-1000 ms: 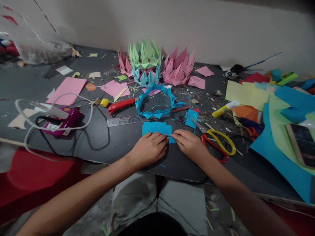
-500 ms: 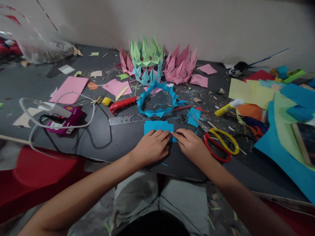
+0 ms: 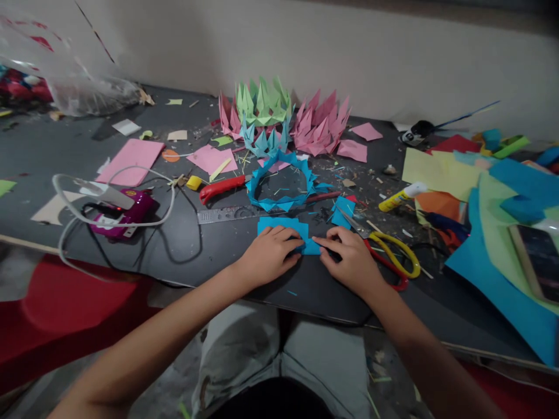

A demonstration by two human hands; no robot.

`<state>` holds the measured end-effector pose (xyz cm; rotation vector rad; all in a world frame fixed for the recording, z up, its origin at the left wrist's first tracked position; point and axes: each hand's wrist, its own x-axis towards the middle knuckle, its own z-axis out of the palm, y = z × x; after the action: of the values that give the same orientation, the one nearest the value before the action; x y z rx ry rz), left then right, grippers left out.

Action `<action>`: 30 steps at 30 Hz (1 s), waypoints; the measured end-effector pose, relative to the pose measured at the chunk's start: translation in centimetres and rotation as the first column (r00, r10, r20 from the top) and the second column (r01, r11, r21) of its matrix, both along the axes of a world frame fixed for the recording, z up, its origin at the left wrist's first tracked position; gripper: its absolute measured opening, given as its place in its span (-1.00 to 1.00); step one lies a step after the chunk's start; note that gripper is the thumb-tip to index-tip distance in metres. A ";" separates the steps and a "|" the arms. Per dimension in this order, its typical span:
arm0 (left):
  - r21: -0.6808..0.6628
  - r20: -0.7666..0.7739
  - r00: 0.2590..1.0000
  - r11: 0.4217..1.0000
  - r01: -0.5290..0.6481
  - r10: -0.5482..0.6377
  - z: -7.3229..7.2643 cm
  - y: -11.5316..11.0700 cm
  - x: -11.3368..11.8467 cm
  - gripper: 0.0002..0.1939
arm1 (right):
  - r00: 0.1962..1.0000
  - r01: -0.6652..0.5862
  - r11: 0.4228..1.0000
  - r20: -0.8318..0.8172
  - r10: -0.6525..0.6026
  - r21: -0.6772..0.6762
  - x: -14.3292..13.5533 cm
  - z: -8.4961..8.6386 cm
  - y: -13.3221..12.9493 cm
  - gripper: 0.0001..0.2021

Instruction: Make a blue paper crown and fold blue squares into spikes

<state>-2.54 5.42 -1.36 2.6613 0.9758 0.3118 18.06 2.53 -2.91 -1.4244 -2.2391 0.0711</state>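
Note:
Blue paper [image 3: 283,223] lies flat on the dark table in front of me, with a piece reaching out at its right side. My left hand [image 3: 273,251] rests over it, fingers spread and pressing it down; the palm hides part of the sheet. My right hand [image 3: 349,253] has its index finger stretched to the paper's right part, the thumb apart below. Just beyond stands a ring of folded blue paper [image 3: 312,185]. Scissors with red and yellow handles [image 3: 413,256] lie beside my right hand, partly covered by it. A small blue paper piece [image 3: 342,210] is near their blades.
Behind stand folded crowns, green [image 3: 264,105], pink [image 3: 321,125] and light blue [image 3: 266,139]. A clear ruler [image 3: 227,215], red-handled cutter [image 3: 222,187] and purple corded device [image 3: 124,218] lie left. At right are a glue stick [image 3: 399,198], coloured sheets [image 3: 471,262] and a phone [image 3: 537,262].
My right hand has drawn slightly right, away from my left, its index finger now stretched out. My left hand stays on the paper. The whole view has shifted slightly.

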 end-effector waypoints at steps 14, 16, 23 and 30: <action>-0.128 0.088 0.996 0.991 0.043 -0.031 0.7 2.4 0.9 -0.74 | 0.931 -0.344 0.926 0.185 0.315 0.153 0.5 0.7 1.2 -0.79; -0.202 0.097 0.993 0.975 0.089 -0.070 0.8 3.3 0.8 -0.79 | 0.922 -0.362 0.923 0.195 0.334 0.129 1.0 0.7 1.4 -0.76; -0.142 0.050 0.997 0.988 0.063 -0.056 0.4 3.8 1.2 -0.84 | 0.892 -0.428 0.902 0.132 0.432 -0.057 2.6 1.0 2.6 -0.76; -0.111 0.066 0.997 0.993 0.050 -0.043 -0.1 3.7 1.4 -0.85 | 0.923 -0.385 0.903 -0.090 0.375 -0.193 2.5 1.0 3.2 -0.83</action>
<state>-1.10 9.14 -1.48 2.5520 0.8835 0.3192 20.58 5.77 -1.94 -1.0437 -2.4946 0.4771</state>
